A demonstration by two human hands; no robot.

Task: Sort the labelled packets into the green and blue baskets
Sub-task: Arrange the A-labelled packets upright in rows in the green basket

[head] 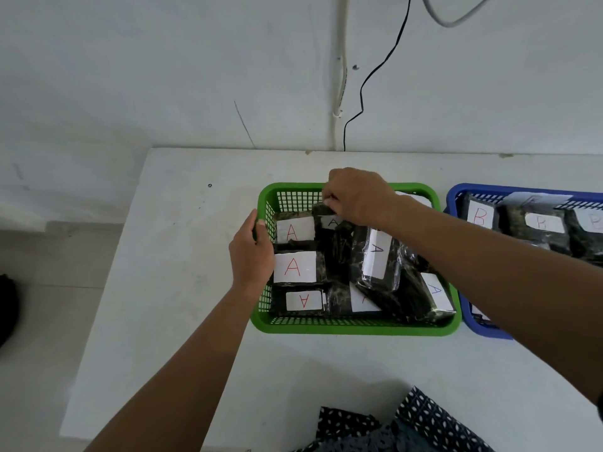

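White table [182,256]: right hand [359,195] pinches glossy packet [326,212] (mesh green basket [355,327]).

Green basket [355,324]; blue basket [456,197]; black packets [339,252], white labels [295,266]; white table [182,272].

Both forearms are bare to the frame edge, with no sleeves, and the left hand [251,256] and right hand [359,195] are ungloved. At the bottom shows dark navy clothing [424,425] patterned with small white leaf-like marks.

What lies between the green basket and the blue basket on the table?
Only a narrow strip of bare white table separates the green basket from the blue basket; the head view shows it.
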